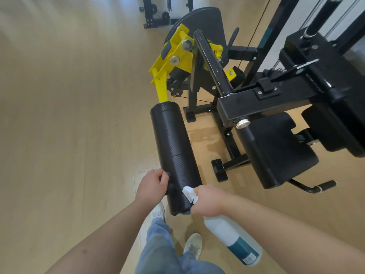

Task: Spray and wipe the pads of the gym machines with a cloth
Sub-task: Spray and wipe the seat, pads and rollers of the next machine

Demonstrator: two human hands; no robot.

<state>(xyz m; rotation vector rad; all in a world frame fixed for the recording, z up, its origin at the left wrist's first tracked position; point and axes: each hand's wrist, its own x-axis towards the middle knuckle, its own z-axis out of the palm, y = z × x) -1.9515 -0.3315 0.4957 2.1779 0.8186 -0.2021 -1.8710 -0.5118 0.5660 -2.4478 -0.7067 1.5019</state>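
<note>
A long black roller pad (173, 147) hangs from a yellow arm (161, 87) of a leg machine. My left hand (151, 185) is closed around a dark object against the pad's left side; whether it is the cloth or a handle is unclear. My right hand (207, 200) grips a white spray bottle (233, 238) with a teal label, its white nozzle (188, 192) almost touching the pad's near end. A bit of grey-blue material peeks out under the pad's near end, beside my right hand.
The black seat pad (276, 153) and black machine frame (256, 99) stand to the right, with a foot bar (219, 169) on the floor. A wet patch (205, 135) marks the wooden floor. Another black rack (156, 14) stands far back. My shoes (193, 246) are below.
</note>
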